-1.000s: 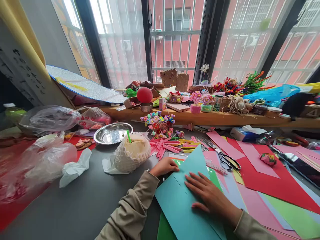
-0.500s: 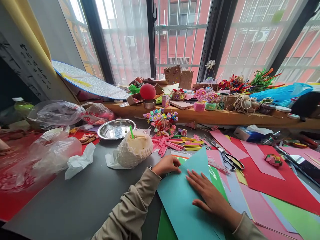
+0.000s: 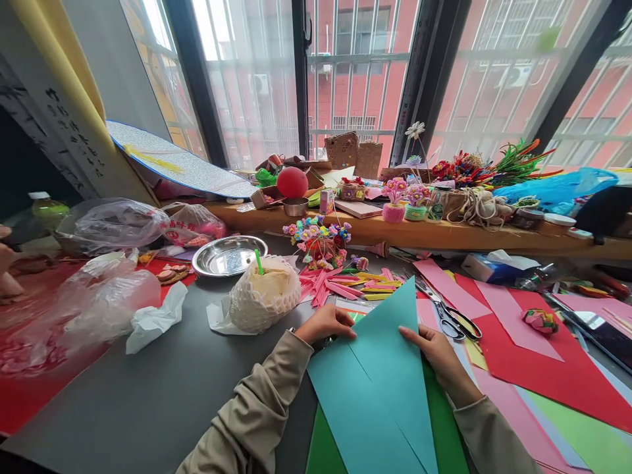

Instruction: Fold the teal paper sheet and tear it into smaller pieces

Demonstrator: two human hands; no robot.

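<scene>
A folded sheet of turquoise paper (image 3: 375,375) lies in front of me, its pointed corner aimed away and two folded edges meeting along a slanting line down its middle. My left hand (image 3: 330,324) pinches its left edge between thumb and fingers. On the opposite edge, my right hand (image 3: 437,352) grips the paper, thumb on top and fingers hidden beneath. Under it lies a green sheet (image 3: 447,428). Beyond the right hand rest black-handled scissors (image 3: 454,319).
A netted coconut with a green straw (image 3: 264,296) stands left of the paper, near a steel plate (image 3: 230,257). Pink and yellow paper strips (image 3: 340,286) lie behind. Red paper (image 3: 523,362) covers the right. Plastic bags (image 3: 113,296) and another person's hand (image 3: 7,270) are at left.
My right hand has gone from lying flat on the turquoise paper to gripping its right edge. The paper is slightly raised there, and its middle line now shows. The left hand stays nearly in place.
</scene>
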